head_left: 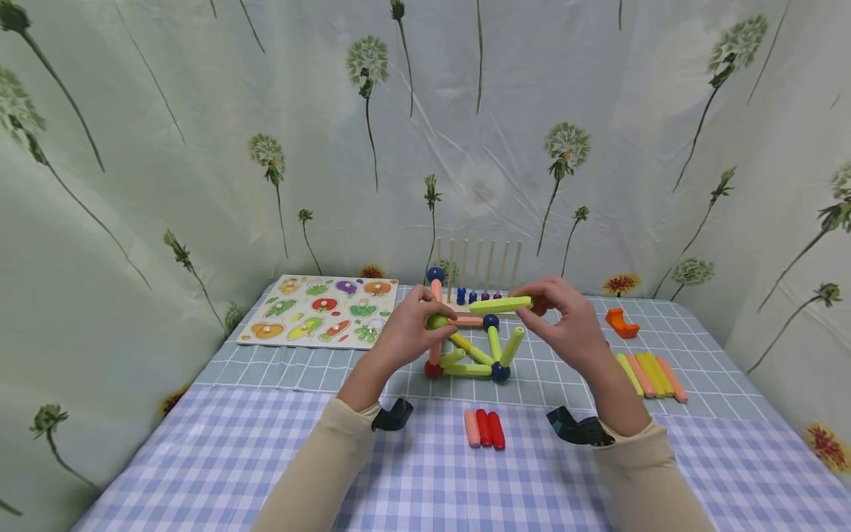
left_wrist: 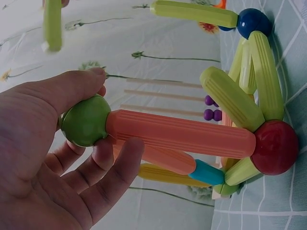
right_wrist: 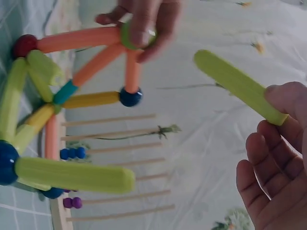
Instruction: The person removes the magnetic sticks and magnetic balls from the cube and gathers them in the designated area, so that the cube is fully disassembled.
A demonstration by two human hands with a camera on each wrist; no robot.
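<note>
My left hand (head_left: 411,325) grips a green ball (left_wrist: 85,120) between thumb and fingers. That ball sits on the upper end of a coral rod (left_wrist: 182,134), which rises from a red ball (left_wrist: 274,147) at the base of a rod-and-ball frame. Out to the right, my right hand (head_left: 564,321) pinches one end of a loose yellow-green rod (right_wrist: 235,86), held in the air above the frame. Below it, another yellow-green rod (right_wrist: 74,173) sticks up freely from a dark blue ball (head_left: 501,372). More coral and yellow rods join at the frame's back.
Behind the frame stands a wooden peg rack (head_left: 490,266) with a few beads. A vegetable puzzle board (head_left: 302,300) lies at back left. To the right are an orange curved piece (head_left: 623,325) and a row of several rods (head_left: 654,375). Three red and pink rods (head_left: 484,428) lie in front.
</note>
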